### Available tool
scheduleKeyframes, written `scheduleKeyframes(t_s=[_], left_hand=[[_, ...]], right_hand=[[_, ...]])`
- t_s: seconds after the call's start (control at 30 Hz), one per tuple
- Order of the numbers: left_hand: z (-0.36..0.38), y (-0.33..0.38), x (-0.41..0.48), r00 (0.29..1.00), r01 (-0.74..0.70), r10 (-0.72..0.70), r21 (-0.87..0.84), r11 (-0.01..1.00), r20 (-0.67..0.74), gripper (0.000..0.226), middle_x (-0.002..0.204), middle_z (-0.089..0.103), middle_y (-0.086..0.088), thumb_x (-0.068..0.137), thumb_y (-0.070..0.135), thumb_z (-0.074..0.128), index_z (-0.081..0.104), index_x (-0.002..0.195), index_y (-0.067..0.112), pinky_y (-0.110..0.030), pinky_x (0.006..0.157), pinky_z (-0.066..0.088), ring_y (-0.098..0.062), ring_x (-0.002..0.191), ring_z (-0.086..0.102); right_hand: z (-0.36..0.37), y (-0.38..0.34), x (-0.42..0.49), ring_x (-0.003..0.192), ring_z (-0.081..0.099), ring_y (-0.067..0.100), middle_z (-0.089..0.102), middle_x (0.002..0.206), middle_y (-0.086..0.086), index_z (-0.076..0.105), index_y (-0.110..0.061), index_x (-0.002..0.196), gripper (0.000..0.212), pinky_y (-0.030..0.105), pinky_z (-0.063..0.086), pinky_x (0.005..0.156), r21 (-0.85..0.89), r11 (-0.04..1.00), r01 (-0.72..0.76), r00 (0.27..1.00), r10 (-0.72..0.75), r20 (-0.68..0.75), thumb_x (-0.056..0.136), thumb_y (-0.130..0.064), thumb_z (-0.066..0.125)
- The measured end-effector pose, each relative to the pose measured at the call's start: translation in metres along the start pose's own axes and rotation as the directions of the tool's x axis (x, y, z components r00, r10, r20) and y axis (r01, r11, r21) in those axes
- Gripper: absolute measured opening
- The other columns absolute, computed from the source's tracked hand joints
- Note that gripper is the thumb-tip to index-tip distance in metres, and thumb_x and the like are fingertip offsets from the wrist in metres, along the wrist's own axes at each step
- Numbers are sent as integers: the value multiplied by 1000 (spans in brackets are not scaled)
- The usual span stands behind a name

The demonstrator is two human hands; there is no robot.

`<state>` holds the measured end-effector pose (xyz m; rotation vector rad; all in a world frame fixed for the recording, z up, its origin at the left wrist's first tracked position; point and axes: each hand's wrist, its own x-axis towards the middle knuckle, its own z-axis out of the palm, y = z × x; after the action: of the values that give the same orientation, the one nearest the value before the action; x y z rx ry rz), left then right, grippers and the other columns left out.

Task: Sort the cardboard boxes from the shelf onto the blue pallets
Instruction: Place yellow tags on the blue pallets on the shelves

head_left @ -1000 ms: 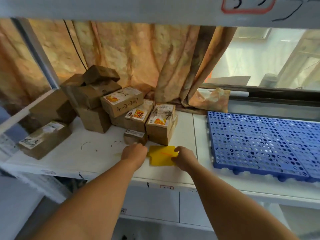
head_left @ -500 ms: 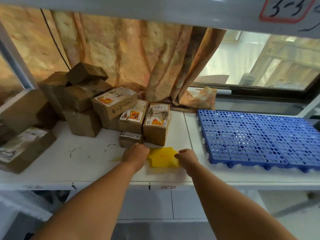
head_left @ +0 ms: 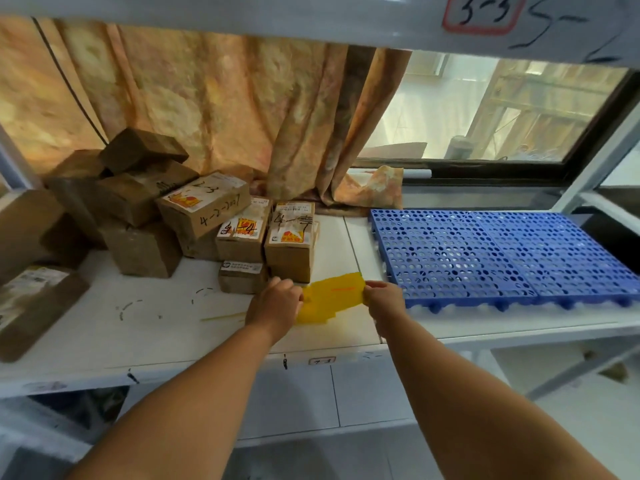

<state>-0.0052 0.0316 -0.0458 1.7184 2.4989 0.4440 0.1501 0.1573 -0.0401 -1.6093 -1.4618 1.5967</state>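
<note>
Left hand and right hand each pinch an end of yellow sheet, apparently lifting it off shelf; cardboard boxes stacked left, none on blue pallets

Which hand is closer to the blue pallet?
Right. The right hand pinches the yellow sheet just beside the blue pallet; the left hand holds the sheet's far side.
</note>
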Motion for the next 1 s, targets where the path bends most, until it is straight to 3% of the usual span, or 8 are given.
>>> scheduleKeyframes(t_s=[0.1,0.23,0.3,0.57,0.67,0.77,0.83,1.0], left_hand=[[-1,22,11,999,-37,38,46,998,-23,23,105,61,-2,98,32,51,66,102,15,-33,81,45,-20,103,49],[5,67,30,998,-43,48,99,994,-39,24,105,61,-1,99,34,48,65,104,18,-32,78,46,-20,104,51],[10,95,40,998,-56,60,120,991,-29,24,106,61,-2,99,33,47,64,105,17,-32,79,45,-21,105,50],[47,235,84,998,-54,55,226,973,1,24,111,60,-5,101,27,45,62,111,15,-37,83,48,-25,110,51],[63,283,98,999,-37,38,215,976,1,24,110,60,-8,102,24,43,62,110,12,-39,79,49,-27,109,51],[78,320,112,998,-65,61,188,980,27,24,107,60,-8,102,23,43,62,107,11,-39,76,51,-27,104,52],[83,336,122,996,-82,75,180,980,45,24,107,60,-8,102,22,42,62,106,10,-40,78,52,-28,98,56],[104,367,154,983,-141,123,128,982,135,23,107,55,-9,103,21,39,60,104,10,-39,71,48,-31,87,59]], right_hand=[[-26,-7,5,72,54,14,62,91,8,61,-2,120,28,21,47,59,40,999,37,999,-36,-39,95,-2,49],[-81,-10,22,86,58,22,62,90,8,66,-3,112,24,36,51,76,61,994,93,991,-86,-104,94,-5,51],[-116,-7,36,80,57,24,63,85,8,68,-7,108,23,36,50,63,64,993,101,987,-92,-128,93,-5,50],[-277,9,93,61,49,20,68,106,17,68,-6,114,30,31,38,52,52,994,100,957,-81,-278,94,-4,46],[-324,12,105,74,59,27,66,115,13,66,-6,119,34,29,39,57,15,998,63,964,-58,-258,94,1,43],[-357,15,114,57,44,18,64,93,9,61,-7,125,41,23,30,42,-35,999,28,971,-35,-238,95,3,35],[-372,23,124,54,37,19,58,77,7,62,-11,127,43,27,27,46,24,1000,6,970,0,-244,94,0,36],[-403,37,138,64,52,23,64,104,13,63,-17,126,43,31,37,52,95,995,-21,933,53,-355,92,0,42]])
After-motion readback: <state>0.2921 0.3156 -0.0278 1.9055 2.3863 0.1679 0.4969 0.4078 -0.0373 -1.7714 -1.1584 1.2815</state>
